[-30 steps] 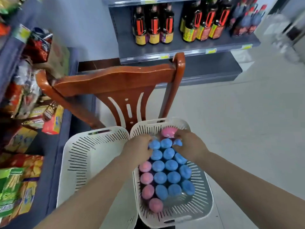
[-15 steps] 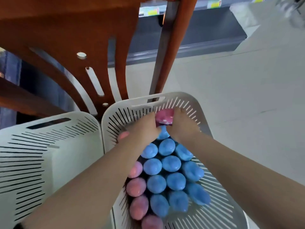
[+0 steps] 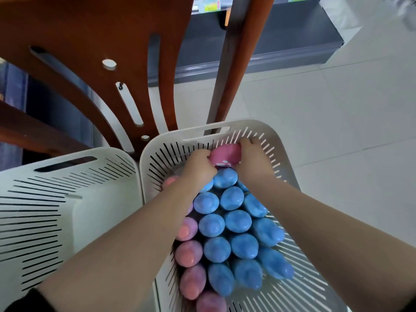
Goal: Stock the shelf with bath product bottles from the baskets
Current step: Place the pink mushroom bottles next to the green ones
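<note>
Where the two white slotted baskets stood side by side, the right basket (image 3: 279, 140) was seen packed with upright bottles, of which only the caps were visible: blue caps (image 3: 237, 220) filling the middle and right, pink caps (image 3: 189, 253) along the left edge. Bottle bodies and labels were hidden below the caps. At the far end of that basket a pink-capped bottle (image 3: 226, 154) was gripped from both sides. The left hand (image 3: 198, 167) was curled against its left side, and the right hand (image 3: 253, 158) was wrapped over its right side, fingertips reaching the basket wall. How far the fingers reached underneath could not be told. The inside of the left basket (image 3: 67, 199) was not shown. A wooden chair back (image 3: 94, 41) was cut off at the top, with a grey shelf base (image 3: 281, 48) behind it.
</note>
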